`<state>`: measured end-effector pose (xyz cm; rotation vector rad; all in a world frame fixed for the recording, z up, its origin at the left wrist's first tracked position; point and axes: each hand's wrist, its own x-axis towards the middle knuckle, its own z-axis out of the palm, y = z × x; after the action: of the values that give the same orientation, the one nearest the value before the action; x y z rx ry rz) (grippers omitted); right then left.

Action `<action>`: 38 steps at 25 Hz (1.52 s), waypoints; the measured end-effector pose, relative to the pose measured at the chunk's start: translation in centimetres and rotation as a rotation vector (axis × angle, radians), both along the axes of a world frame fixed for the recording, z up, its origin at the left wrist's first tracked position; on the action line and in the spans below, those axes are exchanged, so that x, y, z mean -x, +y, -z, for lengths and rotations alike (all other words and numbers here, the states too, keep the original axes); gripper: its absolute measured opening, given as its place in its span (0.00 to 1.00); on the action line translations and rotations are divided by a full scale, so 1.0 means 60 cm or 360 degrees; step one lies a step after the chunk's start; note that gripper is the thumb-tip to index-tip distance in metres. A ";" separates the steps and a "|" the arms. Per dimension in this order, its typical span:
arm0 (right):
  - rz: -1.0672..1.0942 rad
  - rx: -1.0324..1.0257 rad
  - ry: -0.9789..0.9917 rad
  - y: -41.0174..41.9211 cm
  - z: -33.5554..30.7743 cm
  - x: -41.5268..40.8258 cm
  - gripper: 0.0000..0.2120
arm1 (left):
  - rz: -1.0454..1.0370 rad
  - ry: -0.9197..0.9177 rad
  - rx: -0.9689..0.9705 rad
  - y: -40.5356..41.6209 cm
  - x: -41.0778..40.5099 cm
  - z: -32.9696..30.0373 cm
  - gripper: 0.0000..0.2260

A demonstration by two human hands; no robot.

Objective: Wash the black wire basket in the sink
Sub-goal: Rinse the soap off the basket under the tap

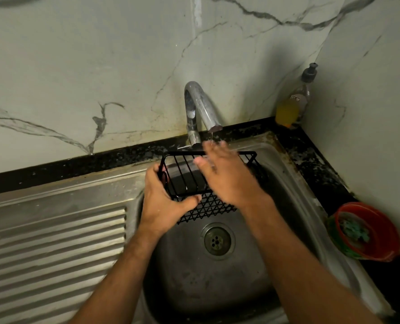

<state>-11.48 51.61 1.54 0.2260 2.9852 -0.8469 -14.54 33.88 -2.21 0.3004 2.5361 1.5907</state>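
Both hands: left hand [164, 195] grips basket [208, 206]; right hand's [229, 176] straight fingers [214, 150] touch it.

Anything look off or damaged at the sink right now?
Basket looks intact, gripped by left hand. Only oddities: faucet gives a bare trickle onto right hand, and grime stains the counter edge.

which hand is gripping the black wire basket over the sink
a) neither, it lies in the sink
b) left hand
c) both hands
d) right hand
b: the left hand curls round the left end of the basket, while the right hand lies flat with straight fingers across it under the tap.
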 end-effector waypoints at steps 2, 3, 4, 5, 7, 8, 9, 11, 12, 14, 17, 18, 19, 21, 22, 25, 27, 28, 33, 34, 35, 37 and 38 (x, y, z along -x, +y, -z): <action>-0.0295 -0.0051 0.0173 -0.037 -0.004 -0.009 0.29 | 0.0046 0.0060 -0.0033 -0.001 -0.001 0.006 0.39; -0.0341 -0.0048 0.0224 -0.030 -0.002 -0.010 0.28 | 0.0049 0.0080 -0.0054 -0.005 -0.002 0.009 0.40; -0.0276 -0.0040 0.0194 -0.008 0.004 -0.007 0.28 | 0.0038 0.0105 -0.0057 -0.009 -0.005 0.009 0.41; -0.0115 -0.0001 0.0091 0.019 0.011 -0.004 0.28 | 0.0021 0.0129 -0.0050 -0.015 -0.008 0.006 0.42; 0.0111 0.0076 -0.0109 0.047 0.017 -0.006 0.30 | 0.0033 0.0172 -0.0003 -0.020 -0.014 0.007 0.44; 0.0015 0.0079 -0.0042 0.034 0.013 -0.008 0.30 | 0.0063 0.0186 0.0041 -0.018 -0.013 0.007 0.44; -0.0177 0.0057 0.0134 0.008 0.008 -0.009 0.30 | 0.0110 0.0208 0.0081 -0.013 -0.012 0.009 0.44; -0.0452 0.0047 0.0405 -0.035 0.001 -0.015 0.28 | 0.0187 0.0223 0.0097 -0.003 -0.012 0.014 0.43; -0.0456 0.0073 0.0429 -0.033 -0.002 -0.015 0.27 | 0.0173 0.0216 0.0079 0.000 -0.014 0.014 0.43; -0.0245 0.0101 0.0290 0.017 0.027 -0.011 0.25 | 0.0073 0.0173 0.0006 -0.005 -0.016 0.014 0.44; 0.0239 0.0253 0.0027 0.091 0.075 -0.020 0.29 | -0.0060 0.0116 -0.0044 -0.024 -0.011 0.019 0.45; 0.0408 0.0426 0.0042 0.097 0.081 -0.024 0.29 | -0.0075 0.0084 -0.0056 -0.026 -0.010 0.022 0.44; 0.0586 0.0638 0.0105 0.095 0.083 -0.029 0.28 | -0.0097 0.0037 -0.0073 -0.025 -0.012 0.026 0.43; 0.0850 0.1091 0.0257 0.083 0.079 -0.039 0.29 | -0.0202 -0.0118 -0.0235 -0.023 -0.014 0.029 0.40; 0.0870 0.1261 0.0316 0.080 0.078 -0.045 0.30 | -0.0294 -0.0224 -0.0377 -0.021 -0.012 0.031 0.38; 0.0654 0.1265 0.0295 0.079 0.081 -0.060 0.38 | -0.0458 -0.0546 -0.0644 -0.025 0.009 0.025 0.33; 0.0514 0.1189 0.0315 0.087 0.070 -0.056 0.41 | -0.0425 -0.0713 -0.0640 -0.028 0.016 0.011 0.31; 0.0435 0.1175 0.0333 0.091 0.057 -0.052 0.42 | -0.0417 -0.0777 -0.0625 -0.027 0.015 -0.001 0.27; 0.0338 0.1321 0.0215 0.117 0.041 -0.027 0.49 | -0.0497 -0.0734 -0.0379 -0.012 0.031 -0.025 0.28; 0.0354 0.1351 0.0158 0.120 0.048 -0.027 0.51 | -0.0511 -0.0621 -0.0256 -0.008 0.035 -0.029 0.30; 0.0357 0.1399 0.0113 0.121 0.053 -0.028 0.52 | -0.0527 -0.0442 -0.0119 -0.006 0.042 -0.031 0.29; 0.0426 0.1560 0.0092 0.117 0.067 -0.033 0.51 | -0.0439 -0.0084 0.0156 -0.002 0.050 -0.041 0.30; 0.0488 0.1633 0.0123 0.114 0.072 -0.035 0.49 | -0.0325 0.0056 0.0385 0.004 0.048 -0.047 0.32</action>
<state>-9.40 58.43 -2.78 0.5915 2.1777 -2.2617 -17.42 34.11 0.60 0.0443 2.8275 1.3260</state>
